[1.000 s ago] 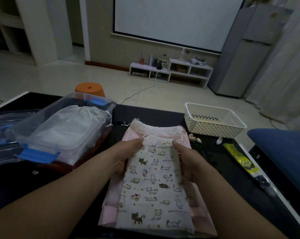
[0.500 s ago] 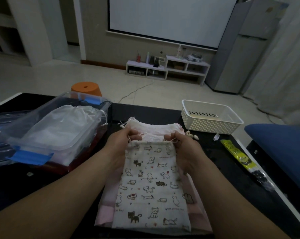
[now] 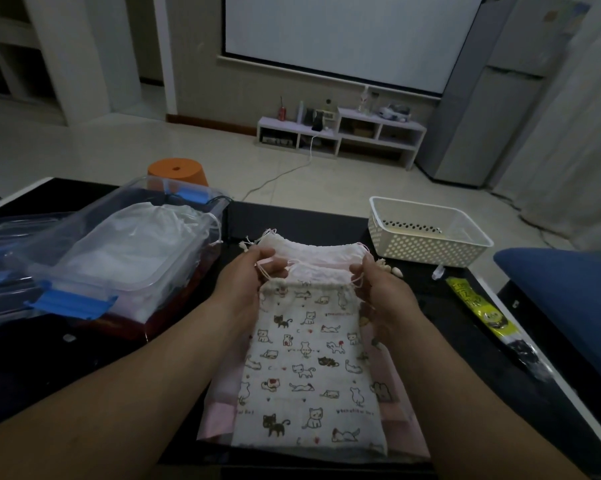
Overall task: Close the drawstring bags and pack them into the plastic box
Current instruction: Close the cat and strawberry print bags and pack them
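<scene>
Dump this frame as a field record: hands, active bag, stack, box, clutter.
left hand: pinches the drawstrings at the bag's left corner
right hand: pinches the cord at the right corner
cat-print bag: flat on top of the stack, mouth puckered
pink bags: stacked beneath it
plastic box: left of the stack, holds a white bag
clutter: white basket and yellow packet to the right
surface: black table

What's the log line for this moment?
step: closing cat-print bag | left hand: pinches cord | right hand: pinches cord | plastic box: white bag inside
</scene>
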{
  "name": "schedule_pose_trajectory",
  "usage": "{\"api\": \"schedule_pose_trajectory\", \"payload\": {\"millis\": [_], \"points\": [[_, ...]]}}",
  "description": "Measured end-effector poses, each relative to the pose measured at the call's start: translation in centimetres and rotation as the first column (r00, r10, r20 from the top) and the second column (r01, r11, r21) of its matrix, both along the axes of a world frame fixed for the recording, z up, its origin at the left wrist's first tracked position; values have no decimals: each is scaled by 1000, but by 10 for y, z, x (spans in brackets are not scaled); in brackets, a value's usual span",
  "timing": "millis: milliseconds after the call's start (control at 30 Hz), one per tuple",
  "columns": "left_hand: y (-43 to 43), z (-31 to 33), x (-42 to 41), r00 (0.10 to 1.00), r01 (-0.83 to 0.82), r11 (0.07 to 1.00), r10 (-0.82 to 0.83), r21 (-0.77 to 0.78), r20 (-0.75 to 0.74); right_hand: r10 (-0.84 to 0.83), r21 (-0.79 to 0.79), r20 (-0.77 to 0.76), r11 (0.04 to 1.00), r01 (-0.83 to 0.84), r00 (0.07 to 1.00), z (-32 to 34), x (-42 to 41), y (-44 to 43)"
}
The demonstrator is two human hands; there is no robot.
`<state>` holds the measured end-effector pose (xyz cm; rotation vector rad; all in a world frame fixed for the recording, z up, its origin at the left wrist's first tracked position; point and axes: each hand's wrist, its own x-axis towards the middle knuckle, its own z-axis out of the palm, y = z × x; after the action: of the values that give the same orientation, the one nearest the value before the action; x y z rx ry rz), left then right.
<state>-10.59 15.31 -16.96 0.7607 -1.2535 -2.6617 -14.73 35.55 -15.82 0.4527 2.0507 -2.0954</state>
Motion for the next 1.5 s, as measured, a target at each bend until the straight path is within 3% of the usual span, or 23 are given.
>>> {"api": "schedule_pose_trajectory", "payload": {"millis": [67,167,300,600,733,867,967,1067,1133,1167,1233,1267,1333,1400,1500], "points": [[-3,-2,-2,1000,5,999,-5,42,4,-7,-10,10,1000,7,1000,-3,-4,3],[-6,-6,-4,1000,-19,986,16,165,18,-8,-424,150,903,72,989,-5,-12,4],[-5,-5,-3,997,-67,984,58,167,57,-36,-615,190,775,147,981,1,-13,3],[-9,-1,2,994,-110,979,103,170,45,-233,-598,172,748,289,957,1,-10,16],[-11,1,7,990,-143,967,138,212,40,-224,-633,145,727,265,964,6,-7,19],[-22,5,3,976,-211,923,215,321,22,-343,-673,139,655,343,929,11,-17,36],[-23,2,1,977,-209,906,206,367,48,-383,-595,176,692,408,907,2,-26,47],[-18,-2,3,982,-186,961,172,207,82,-405,-500,214,736,456,889,-6,-27,49],[-14,-1,5,989,-133,990,136,-53,56,-419,-461,183,762,455,889,-3,-20,47],[-11,1,5,996,-80,963,89,-259,23,-418,-431,136,791,433,898,-1,-17,45],[-4,9,5,998,19,764,-55,-644,-37,-334,-364,-35,882,299,942,9,-11,37],[1,15,5,989,56,653,-138,-755,-46,-244,-309,-133,931,194,961,16,-7,30],[12,30,7,951,131,495,-307,-859,-32,-33,-80,-298,997,10,954,36,4,14],[25,46,11,900,185,397,-435,-899,-7,133,187,-443,981,-54,887,59,16,-2],[39,64,15,828,243,439,-558,-865,-51,335,361,-600,924,-128,726,82,23,-20]]}}
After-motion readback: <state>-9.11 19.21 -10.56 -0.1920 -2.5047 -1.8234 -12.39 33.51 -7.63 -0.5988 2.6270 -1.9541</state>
